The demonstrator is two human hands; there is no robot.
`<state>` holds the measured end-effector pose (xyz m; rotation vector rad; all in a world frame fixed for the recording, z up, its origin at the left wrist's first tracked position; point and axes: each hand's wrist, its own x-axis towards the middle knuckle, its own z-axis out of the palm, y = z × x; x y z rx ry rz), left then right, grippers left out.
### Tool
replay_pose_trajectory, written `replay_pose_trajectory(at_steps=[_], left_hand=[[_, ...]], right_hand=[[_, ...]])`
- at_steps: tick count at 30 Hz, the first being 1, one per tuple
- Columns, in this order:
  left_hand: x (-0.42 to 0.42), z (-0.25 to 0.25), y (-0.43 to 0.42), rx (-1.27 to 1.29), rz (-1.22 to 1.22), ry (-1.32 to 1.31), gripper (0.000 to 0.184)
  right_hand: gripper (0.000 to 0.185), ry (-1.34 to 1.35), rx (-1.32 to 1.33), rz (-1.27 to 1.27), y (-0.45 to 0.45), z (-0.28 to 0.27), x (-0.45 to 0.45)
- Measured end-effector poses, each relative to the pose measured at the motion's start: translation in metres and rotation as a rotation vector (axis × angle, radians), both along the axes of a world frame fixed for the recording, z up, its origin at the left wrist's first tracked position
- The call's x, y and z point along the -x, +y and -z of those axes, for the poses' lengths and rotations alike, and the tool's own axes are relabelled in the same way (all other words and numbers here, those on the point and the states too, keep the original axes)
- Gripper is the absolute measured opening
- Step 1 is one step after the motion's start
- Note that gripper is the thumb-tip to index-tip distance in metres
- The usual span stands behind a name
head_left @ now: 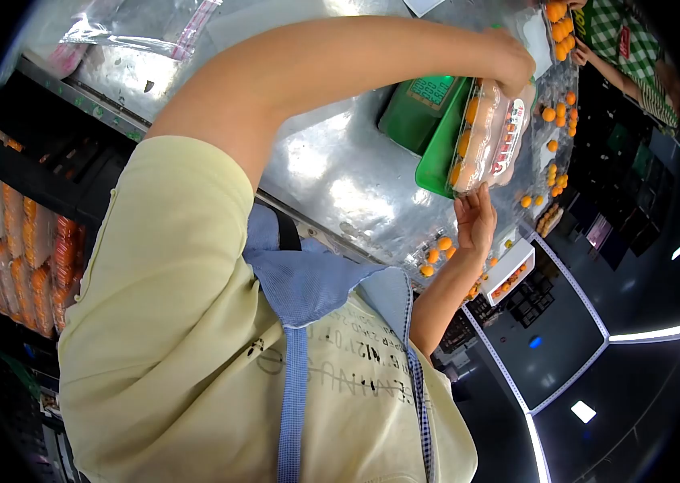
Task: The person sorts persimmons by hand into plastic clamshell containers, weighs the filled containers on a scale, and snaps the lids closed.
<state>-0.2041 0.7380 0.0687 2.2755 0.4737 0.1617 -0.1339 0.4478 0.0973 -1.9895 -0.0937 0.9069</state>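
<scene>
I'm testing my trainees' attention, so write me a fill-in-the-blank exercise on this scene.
1. The scale and its tray are coloured ____.
2. The left hand is nearer the scale's lit display than the ____ hand.
3. The clear pack at the hands holds fruit coloured ____.
4. The apron over the pale yellow T-shirt is coloured ____.

Missing words: green; right; orange; blue.

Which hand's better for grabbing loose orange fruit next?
Probably the right hand: it looks open at one end of the clear box, with loose orange fruit near its wrist. The left hand looks curled over the box's other end.
</scene>
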Motion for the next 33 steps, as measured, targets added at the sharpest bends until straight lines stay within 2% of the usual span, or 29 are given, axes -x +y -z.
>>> replay_pose_trajectory(at_steps=[1, 4, 7, 10, 14, 17, 25, 28, 31, 32, 33], left_hand=[[0.004, 0.0, -0.003, -0.04, -0.029, -0.046, 0.036], [0.021, -0.007, -0.005, 0.045, -0.16, -0.112, 0.047], [0.021, 0.007, 0.002, 0.083, -0.41, -0.376, 0.032], [0.035, 0.021, 0.002, 0.281, -0.759, -0.915, 0.028], [0.069, 0.026, 0.004, 0.603, -0.8, -0.92, 0.018], [0.085, 0.031, 0.0, 0.712, -0.88, -0.844, 0.016], [0.094, 0.049, -0.01, 0.749, -0.881, -0.837, 0.011], [0.093, 0.053, -0.013, 0.758, -0.862, -0.861, 0.011], [0.089, 0.058, -0.018, 0.775, -0.865, -0.854, 0.012], [0.089, 0.059, -0.02, 0.781, -0.869, -0.839, 0.012], [0.088, 0.059, -0.023, 0.785, -0.866, -0.825, 0.012]], right_hand=[[0.048, 0.001, 0.006, -0.005, -0.002, -0.002, 0.0], [0.05, -0.094, 0.08, -0.02, -0.004, -0.017, 0.011], [0.045, -0.119, 0.043, -0.039, -0.022, -0.028, 0.008], [0.035, -0.262, 0.035, -0.013, -0.037, -0.027, 0.008], [0.027, -0.348, -0.013, 0.04, -0.041, -0.02, 0.013], [0.025, -0.396, -0.056, 0.034, -0.038, -0.017, 0.016], [0.022, -0.536, -0.063, -0.016, -0.023, -0.013, 0.021], [0.026, -0.654, -0.03, -0.078, -0.017, -0.01, 0.025], [0.036, -0.959, 0.024, -0.281, -0.004, -0.003, 0.036], [0.051, -1.045, 0.127, -0.405, 0.0, -0.004, 0.039], [0.055, -1.131, 0.155, -0.489, 0.006, -0.004, 0.043]])
